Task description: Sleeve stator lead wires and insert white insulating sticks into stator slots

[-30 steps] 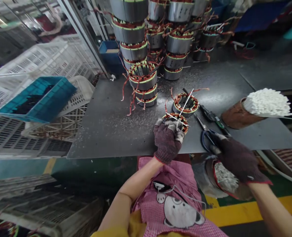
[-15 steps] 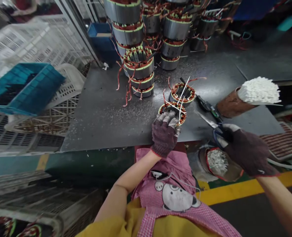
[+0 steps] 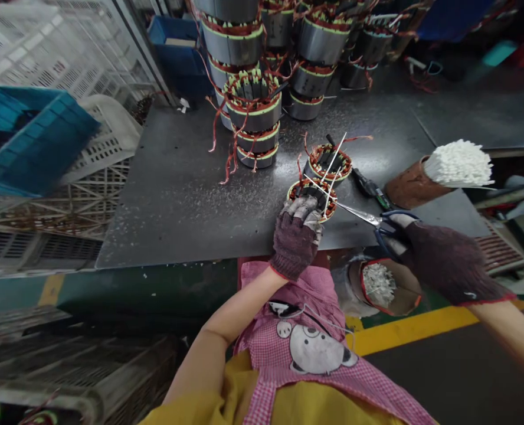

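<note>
My left hand [image 3: 295, 239], in a dark knitted glove with greyish fingertips, is closed over the near side of a motor stator [image 3: 331, 208] by the table's front edge. Its fingers hide part of the copper-wound ring. Thin white ties [image 3: 336, 154] stick up from this stator and cross over it. Behind it, close by, sits another stator [image 3: 345, 171] with red wire ends. My right hand [image 3: 448, 260], gloved as well, grips scissors [image 3: 360, 215] by dark blue handles. Their blades point left, and the tips are at the right rim of the held stator; whether they touch a tie I cannot tell.
Stacked stators [image 3: 254, 118] with trailing wires rise at the back. A dark tool with a green part [image 3: 377, 193] lies right of the stators, beside a brown container [image 3: 408, 184] of white ties. Below hangs an open bag [image 3: 410, 289] of white offcuts. Left stands a blue bin [image 3: 45, 147].
The scissors in my right hand have moved left, bringing the blade tips up to the held stator. My left hand keeps its grip. The whole view has shifted slightly.
</note>
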`<state>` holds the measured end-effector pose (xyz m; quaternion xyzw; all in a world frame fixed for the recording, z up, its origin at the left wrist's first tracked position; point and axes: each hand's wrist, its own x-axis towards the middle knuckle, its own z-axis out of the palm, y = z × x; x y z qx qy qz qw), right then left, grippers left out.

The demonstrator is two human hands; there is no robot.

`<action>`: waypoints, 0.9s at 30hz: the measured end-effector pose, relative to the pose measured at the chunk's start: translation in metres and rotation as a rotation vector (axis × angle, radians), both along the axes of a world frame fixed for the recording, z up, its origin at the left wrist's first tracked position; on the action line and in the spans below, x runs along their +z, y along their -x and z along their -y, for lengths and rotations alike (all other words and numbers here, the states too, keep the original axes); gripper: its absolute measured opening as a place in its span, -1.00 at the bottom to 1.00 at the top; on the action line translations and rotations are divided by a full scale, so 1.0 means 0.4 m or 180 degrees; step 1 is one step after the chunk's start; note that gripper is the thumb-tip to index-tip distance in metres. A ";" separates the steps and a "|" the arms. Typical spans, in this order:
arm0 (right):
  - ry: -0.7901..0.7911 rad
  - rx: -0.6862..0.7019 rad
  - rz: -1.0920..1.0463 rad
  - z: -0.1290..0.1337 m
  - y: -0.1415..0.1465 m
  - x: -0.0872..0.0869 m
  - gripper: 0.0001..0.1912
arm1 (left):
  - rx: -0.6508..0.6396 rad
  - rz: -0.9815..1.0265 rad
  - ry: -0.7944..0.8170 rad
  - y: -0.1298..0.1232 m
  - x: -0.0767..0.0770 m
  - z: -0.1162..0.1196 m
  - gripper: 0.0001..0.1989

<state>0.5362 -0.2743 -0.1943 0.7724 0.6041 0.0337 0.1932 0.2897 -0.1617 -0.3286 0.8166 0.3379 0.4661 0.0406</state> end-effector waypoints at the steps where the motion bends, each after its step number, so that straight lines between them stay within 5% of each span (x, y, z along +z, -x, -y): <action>1: -0.0060 0.0128 0.0048 -0.001 0.000 0.007 -0.46 | -0.0026 0.0019 0.0037 0.000 0.001 0.001 -0.68; 7: 0.0289 0.0573 0.0328 -0.041 0.047 0.026 -0.52 | -0.0042 -0.0046 0.0195 0.004 0.005 0.002 -0.70; 14: 0.0213 0.0119 0.0559 -0.087 0.053 0.073 -0.60 | -0.0069 -0.0122 0.0235 0.002 0.008 0.001 -0.65; 18: 0.0114 0.0448 0.0348 -0.120 0.013 0.062 -0.61 | -0.0113 -0.0230 0.0109 0.012 0.012 -0.006 -0.60; 23: 0.0377 0.0205 -0.0306 -0.121 -0.031 0.051 -0.54 | -0.0206 -0.0398 0.0109 0.034 0.017 -0.023 -0.66; 27: 0.0350 0.0682 -0.0247 -0.126 -0.042 0.033 -0.55 | -0.0278 -0.0502 0.0091 0.050 0.016 -0.034 -0.68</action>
